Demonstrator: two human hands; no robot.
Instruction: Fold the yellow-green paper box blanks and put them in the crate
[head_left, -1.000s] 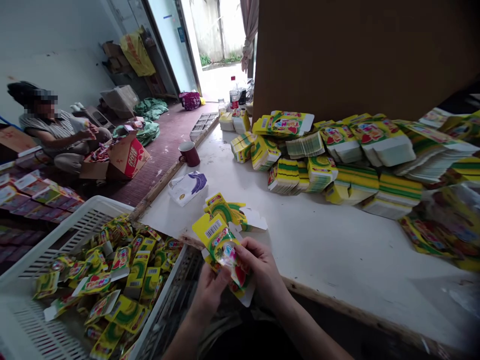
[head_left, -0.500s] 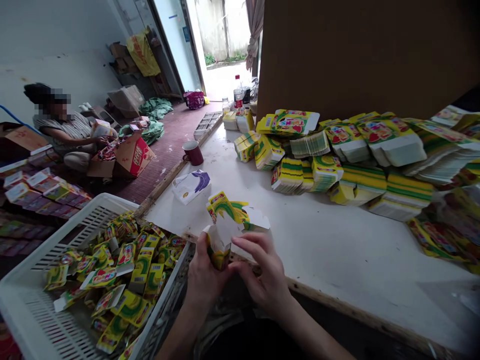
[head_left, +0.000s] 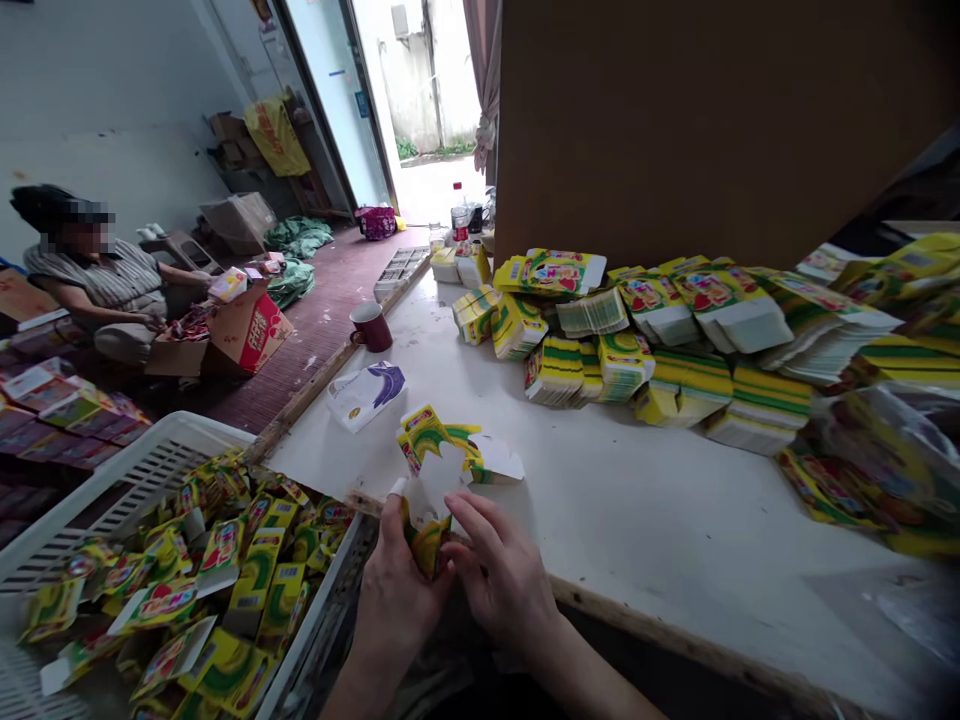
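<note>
A small yellow-green cardboard carton is held upright over the table's front edge, its top open and a white inner flap standing up. My left hand wraps round its left side, the thumb along the upper rim. From the right, my right hand has fingertips and thumb against the carton's right edge. Just behind it on the table lie more yellow cartons, one with a white flap spread out. The carton's lower part is partly hidden by my fingers.
Left of the table, a white slatted crate holds many small yellow cartons. Stacks of flattened cartons line the back right. A maroon mug and a white-and-purple box stand at the left edge. A person sits beyond.
My view has shifted, so the table items appear further left and lower. My right fingers have closed in on the carton's edge. The seated person's arms have moved apart.
</note>
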